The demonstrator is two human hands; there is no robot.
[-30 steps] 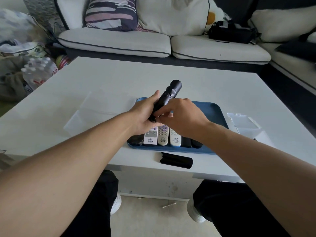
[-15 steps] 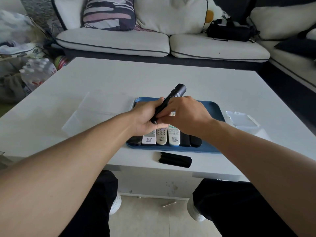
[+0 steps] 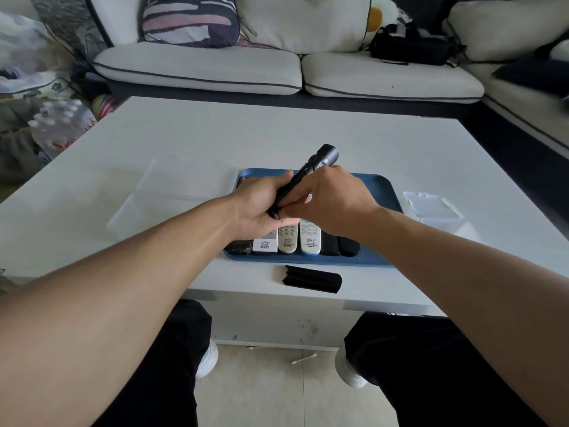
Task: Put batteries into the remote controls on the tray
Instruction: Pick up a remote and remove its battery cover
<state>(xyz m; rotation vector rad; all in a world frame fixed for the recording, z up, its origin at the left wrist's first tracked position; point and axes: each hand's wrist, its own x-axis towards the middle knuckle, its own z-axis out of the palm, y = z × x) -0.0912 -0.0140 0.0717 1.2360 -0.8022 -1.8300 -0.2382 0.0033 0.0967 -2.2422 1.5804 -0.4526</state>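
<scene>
Both hands, left (image 3: 258, 208) and right (image 3: 331, 200), grasp one slim black plastic remote (image 3: 303, 177) above the blue tray (image 3: 381, 192); its black cover (image 3: 312, 278) lies on the white bench (image 3: 277, 134). Five remotes apparently remain.

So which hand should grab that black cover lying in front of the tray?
Probably the right hand. The black cover lies on the table just under the right forearm. The left hand grips the black remote along its lower body, so it looks better kept steadying it.
</scene>
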